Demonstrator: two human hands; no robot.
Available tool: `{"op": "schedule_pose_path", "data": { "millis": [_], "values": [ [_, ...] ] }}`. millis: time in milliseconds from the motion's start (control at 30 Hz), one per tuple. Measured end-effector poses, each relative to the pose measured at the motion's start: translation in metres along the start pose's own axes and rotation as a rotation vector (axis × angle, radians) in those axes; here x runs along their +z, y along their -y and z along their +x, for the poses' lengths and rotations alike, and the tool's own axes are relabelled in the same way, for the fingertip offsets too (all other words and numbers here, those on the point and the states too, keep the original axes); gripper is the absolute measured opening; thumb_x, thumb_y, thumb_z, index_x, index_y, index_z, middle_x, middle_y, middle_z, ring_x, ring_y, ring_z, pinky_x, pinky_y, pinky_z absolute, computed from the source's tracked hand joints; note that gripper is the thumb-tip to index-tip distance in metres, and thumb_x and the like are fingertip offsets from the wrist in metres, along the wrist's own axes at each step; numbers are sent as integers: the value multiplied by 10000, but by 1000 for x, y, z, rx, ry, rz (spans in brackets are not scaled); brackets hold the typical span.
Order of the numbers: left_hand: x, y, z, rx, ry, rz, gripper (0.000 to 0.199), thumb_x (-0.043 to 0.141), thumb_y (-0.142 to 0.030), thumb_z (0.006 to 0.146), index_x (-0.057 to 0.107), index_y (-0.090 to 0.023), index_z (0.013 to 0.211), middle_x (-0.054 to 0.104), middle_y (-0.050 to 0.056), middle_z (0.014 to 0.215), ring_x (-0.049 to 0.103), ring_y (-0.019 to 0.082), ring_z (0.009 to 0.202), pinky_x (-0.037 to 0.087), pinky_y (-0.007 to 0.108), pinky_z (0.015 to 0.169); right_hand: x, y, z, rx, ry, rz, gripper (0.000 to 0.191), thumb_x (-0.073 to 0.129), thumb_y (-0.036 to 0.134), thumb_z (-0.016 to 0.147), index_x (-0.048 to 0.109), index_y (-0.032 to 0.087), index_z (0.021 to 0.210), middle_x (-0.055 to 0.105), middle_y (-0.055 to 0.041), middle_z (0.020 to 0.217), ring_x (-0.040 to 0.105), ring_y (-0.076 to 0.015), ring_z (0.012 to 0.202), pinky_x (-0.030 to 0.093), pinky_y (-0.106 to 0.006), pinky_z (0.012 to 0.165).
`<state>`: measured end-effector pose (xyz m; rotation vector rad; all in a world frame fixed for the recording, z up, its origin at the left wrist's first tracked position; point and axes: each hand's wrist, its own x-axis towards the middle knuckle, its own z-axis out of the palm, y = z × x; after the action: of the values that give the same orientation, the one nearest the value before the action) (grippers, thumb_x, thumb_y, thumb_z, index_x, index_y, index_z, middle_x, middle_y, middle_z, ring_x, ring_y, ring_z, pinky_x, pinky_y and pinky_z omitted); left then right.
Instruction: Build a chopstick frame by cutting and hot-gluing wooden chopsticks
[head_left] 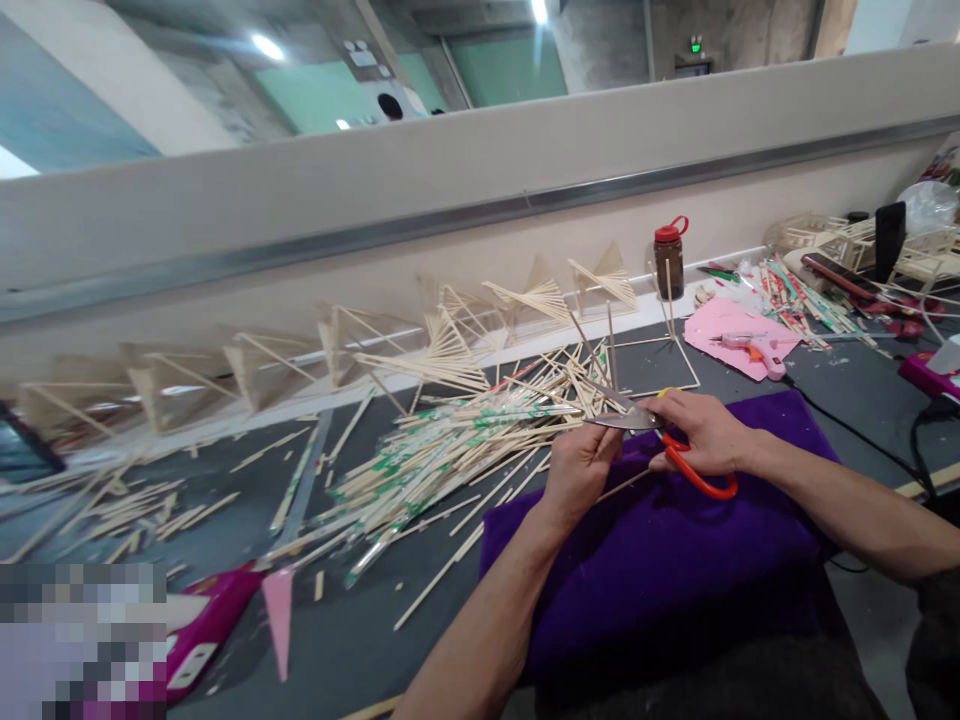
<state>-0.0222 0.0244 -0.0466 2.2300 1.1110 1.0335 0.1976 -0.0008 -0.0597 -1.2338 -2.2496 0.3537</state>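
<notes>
My right hand is closed on a pair of scissors with orange handles. Their metal blades point left, reaching over the fingers of my left hand. That left hand is also closed, and a thin wooden stick runs between it and my right hand. My left fingertips are partly hidden, so the grip's detail is unclear. Under both hands lies a purple cloth. Just beyond them is a heap of wooden sticks, some in clear and green plastic wrappers.
Twisted stick models line the wall. A square stick frame with uprights sits beyond my hands. On the right, a glue gun with a cable rests on pink paper, near a red-capped bottle. Stick offcuts are scattered left.
</notes>
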Motion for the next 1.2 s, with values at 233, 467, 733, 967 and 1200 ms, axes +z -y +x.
{"op": "schedule_pose_path", "data": {
  "millis": [233,467,733,967,1200],
  "values": [
    [1,-4,0,27,-15,-42,427,469,-439,934,516,-212,575,525,-19,507,456,121,491,367,247,561,-2,2,-2,-3,22,7,532,692,345,852,577,185,1347,677,-112,1123,619,-225,922,487,-362,808],
    [3,-1,1,-21,-9,-75,451,463,-491,922,504,-217,567,523,-7,515,470,132,533,383,258,593,0,-1,-3,43,30,-37,553,650,221,816,571,224,1363,693,-101,1177,640,-229,966,492,-360,841],
    [9,0,2,-153,-87,-252,336,628,-501,824,594,-201,676,598,-21,577,470,111,513,390,241,548,-1,0,-1,51,11,-29,529,652,242,827,577,219,1350,693,-107,1206,651,-228,971,509,-367,847],
    [7,-1,1,-186,-111,-259,308,653,-456,825,643,-191,666,621,-13,558,535,121,526,427,238,555,2,-1,1,42,-3,3,566,752,391,811,587,235,1330,693,-101,1182,645,-237,1007,513,-392,876],
    [6,1,0,-68,-92,-142,309,593,-386,883,658,-194,649,638,-10,569,560,119,528,450,227,584,4,-1,1,7,-14,-22,660,770,478,802,569,177,1354,669,-136,1181,632,-262,1024,513,-425,899]
  ]
}}
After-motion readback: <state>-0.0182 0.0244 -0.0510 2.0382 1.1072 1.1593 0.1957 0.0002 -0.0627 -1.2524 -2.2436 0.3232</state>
